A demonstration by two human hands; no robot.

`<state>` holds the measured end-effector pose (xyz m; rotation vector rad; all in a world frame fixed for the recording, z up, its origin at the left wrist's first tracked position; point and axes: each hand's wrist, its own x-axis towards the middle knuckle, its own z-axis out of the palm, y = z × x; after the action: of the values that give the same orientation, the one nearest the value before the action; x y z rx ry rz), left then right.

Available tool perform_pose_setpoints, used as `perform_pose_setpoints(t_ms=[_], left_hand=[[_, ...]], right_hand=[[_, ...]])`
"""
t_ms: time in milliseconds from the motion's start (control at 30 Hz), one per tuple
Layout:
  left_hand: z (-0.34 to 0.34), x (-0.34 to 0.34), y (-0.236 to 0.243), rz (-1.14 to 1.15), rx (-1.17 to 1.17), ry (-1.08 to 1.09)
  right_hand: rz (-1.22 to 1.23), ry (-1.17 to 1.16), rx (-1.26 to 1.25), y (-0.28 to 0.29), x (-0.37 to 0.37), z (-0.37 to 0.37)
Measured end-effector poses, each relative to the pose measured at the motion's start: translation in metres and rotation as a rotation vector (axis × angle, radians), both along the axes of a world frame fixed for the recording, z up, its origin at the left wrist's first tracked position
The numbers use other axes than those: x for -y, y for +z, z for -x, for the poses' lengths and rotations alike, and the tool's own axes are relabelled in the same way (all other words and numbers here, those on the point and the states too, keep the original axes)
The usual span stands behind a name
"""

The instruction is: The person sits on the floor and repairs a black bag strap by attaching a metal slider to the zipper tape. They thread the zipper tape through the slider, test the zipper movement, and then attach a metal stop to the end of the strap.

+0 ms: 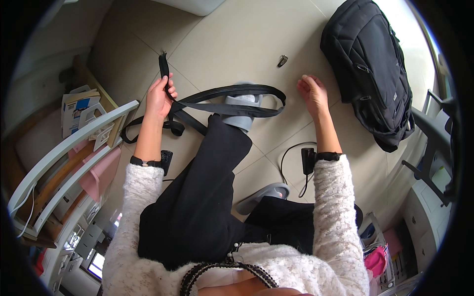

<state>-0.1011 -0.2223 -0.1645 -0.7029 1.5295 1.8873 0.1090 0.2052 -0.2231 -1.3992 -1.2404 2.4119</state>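
My left hand [160,96] is closed around a long black strap [212,107] that looks like zipper tape. One frayed end sticks up above my fingers. From there the strap runs right in a wide loop over my slippered foot [242,98], and more of it curls on the floor beside my left forearm. My right hand [312,92] hovers between the loop and a black backpack [370,74], thumb and fingers pinched together. Whatever is between those fingertips, if anything, is too small to make out. A small dark metal piece [282,61] lies on the tiles nearby.
A second grey slipper [261,197] rests by my other leg. Dark wrist units with a cable [283,163] hang near my sleeves. At left stands a pale rail [74,143] with books [79,113] behind it; at right, a black chair base [434,148] and white drawers [419,212].
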Motion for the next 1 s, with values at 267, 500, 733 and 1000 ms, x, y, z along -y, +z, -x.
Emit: perform_pose_setpoints(t_ms=[267,500,733,1000], left_hand=[[0.009,-0.001,0.006,-0.108,0.087,0.031],[0.007,-0.089,0.083,-0.461,0.253,0.210],[-0.004,-0.172,0.155,-0.353,-0.075,-0.428],[0.013,-0.248,0.105,-0.014,-0.233,-0.637]], right_hand=[[-0.085,0.120,-0.111,0.002,-0.013,0.052],[-1.158,0.776,0.321,-0.024,0.023,0.078],[-0.833,0.669,0.148,-0.014,0.003,0.076],[0.361,0.099,-0.149,0.107,-0.054,0.080]])
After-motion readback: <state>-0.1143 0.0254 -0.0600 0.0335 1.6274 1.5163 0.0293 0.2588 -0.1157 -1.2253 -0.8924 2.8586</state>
